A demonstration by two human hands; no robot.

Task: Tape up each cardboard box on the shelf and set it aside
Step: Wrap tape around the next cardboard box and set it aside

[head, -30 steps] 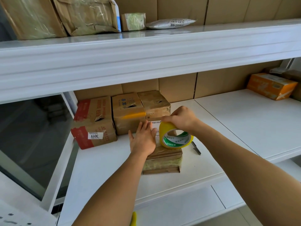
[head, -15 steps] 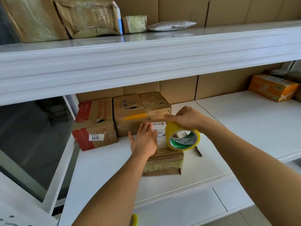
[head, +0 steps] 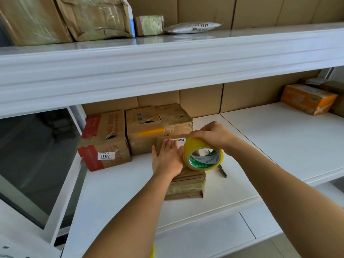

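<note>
small box (head: pixel 186 185) lying on white shelf (head: pixel 115 187), long axis running 12-to-6 | left hand (head: pixel 167 159) pressing flat, fingers straight, hiding its top | right hand (head: pixel 214 135) gripping yellow tape roll (head: pixel 203 155), core facing 6 | roll sliding toward 5 since earlier | dark tool (head: pixel 223 171) at 3, partly hidden

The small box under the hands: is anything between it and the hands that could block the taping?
Nothing visible blocks it. The left hand lies flat on top of the small box, and the right hand holds the tape roll against its top. A dark tool lies on the shelf beside it, to the right.
</note>
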